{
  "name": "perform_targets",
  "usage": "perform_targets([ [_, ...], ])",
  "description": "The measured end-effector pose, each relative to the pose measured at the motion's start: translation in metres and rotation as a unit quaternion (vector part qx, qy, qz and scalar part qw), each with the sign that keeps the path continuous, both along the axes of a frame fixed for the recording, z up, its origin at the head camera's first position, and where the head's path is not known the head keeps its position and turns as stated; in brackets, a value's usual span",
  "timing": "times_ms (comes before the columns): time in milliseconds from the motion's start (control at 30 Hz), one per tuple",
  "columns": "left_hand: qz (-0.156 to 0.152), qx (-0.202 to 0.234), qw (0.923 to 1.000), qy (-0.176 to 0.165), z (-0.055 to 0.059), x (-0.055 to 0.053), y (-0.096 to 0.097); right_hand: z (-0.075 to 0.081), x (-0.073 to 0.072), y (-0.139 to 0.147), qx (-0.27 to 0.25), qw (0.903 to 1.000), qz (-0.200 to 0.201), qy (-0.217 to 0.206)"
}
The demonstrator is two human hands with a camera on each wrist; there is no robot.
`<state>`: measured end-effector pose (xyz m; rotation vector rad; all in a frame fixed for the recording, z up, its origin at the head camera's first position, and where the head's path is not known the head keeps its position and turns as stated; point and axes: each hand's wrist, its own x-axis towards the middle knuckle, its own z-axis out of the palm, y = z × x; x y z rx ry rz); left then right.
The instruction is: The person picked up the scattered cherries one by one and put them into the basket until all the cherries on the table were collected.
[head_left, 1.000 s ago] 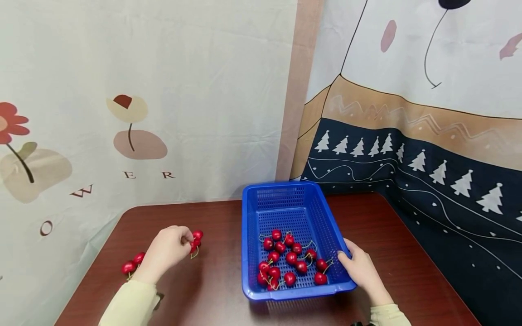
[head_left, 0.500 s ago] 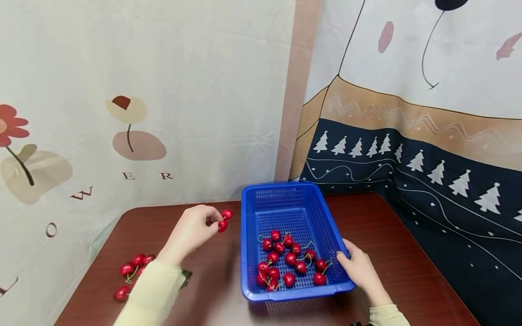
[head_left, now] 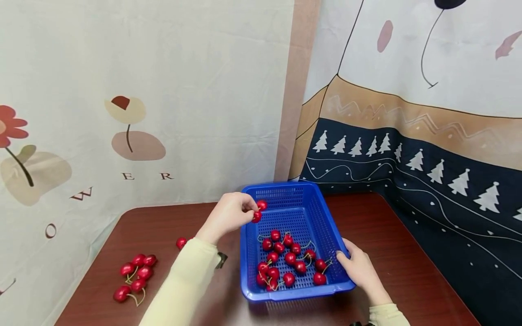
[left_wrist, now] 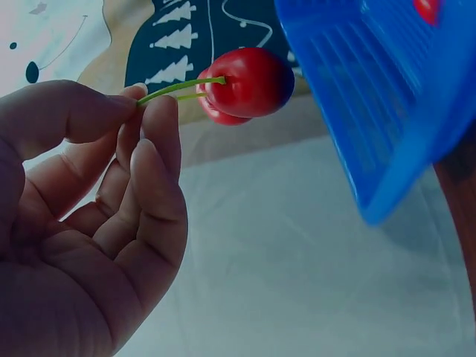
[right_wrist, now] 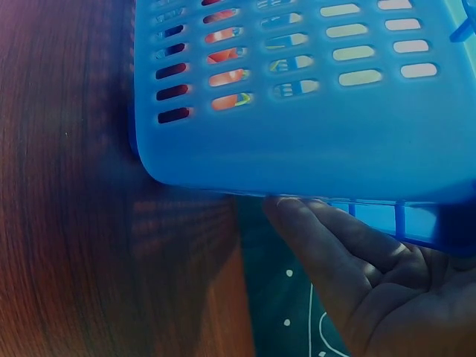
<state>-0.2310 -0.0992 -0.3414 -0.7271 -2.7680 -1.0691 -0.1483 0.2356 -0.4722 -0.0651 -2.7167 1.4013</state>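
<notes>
My left hand [head_left: 230, 212] pinches the green stems [left_wrist: 175, 87] of a pair of red cherries [left_wrist: 249, 82] between thumb and fingertips. The pair hangs over the far left rim of the blue plastic basket [head_left: 334, 231]. Low in the basket, towards its near end, lie several loose cherries [head_left: 290, 258] with stems. At the basket's right side my right hand [head_left: 360, 269] grips the rim, its thumb over the edge and its fingers on the outside. The right wrist view shows that hand [right_wrist: 364, 260] against the slotted basket wall [right_wrist: 297, 149].
On the left of the brown table [head_left: 222, 290] lie several more cherries [head_left: 137, 285] in a cluster. A single cherry [head_left: 181, 243] shows beside the left sleeve [head_left: 179, 285], which may hide more. A printed cloth [head_left: 204, 113] hangs behind the table.
My left hand has lifted the cherry pair from the table and carried it right, over the basket's rim. Cherries behind the left forearm have come into view. My right hand stays on the basket.
</notes>
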Motion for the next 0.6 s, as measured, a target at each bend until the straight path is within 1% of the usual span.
perform_targets([
  [100, -0.01, 0.014, 0.9996, -0.023, -0.001, -0.004, 0.013, 0.0, 0.0, 0.0, 0.001, 1.0, 0.0, 0.002],
  [200, -0.017, 0.018, 0.9988, -0.043, -0.003, -0.008, 0.026, 0.001, 0.0, 0.0, 0.002, 1.0, 0.0, 0.004],
  [333, -0.025, 0.008, 0.9984, -0.05, -0.008, -0.014, 0.043, 0.001, 0.0, 0.0, -0.001, 1.0, -0.001, 0.002],
  [467, -0.028, 0.005, 0.9973, -0.067, -0.015, -0.019, 0.058, 0.001, 0.0, 0.0, -0.002, 1.0, -0.004, 0.002],
  [600, -0.026, 0.004, 0.9958, -0.087, -0.026, -0.024, 0.068, 0.001, 0.0, 0.0, 0.0, 1.0, -0.006, 0.002],
])
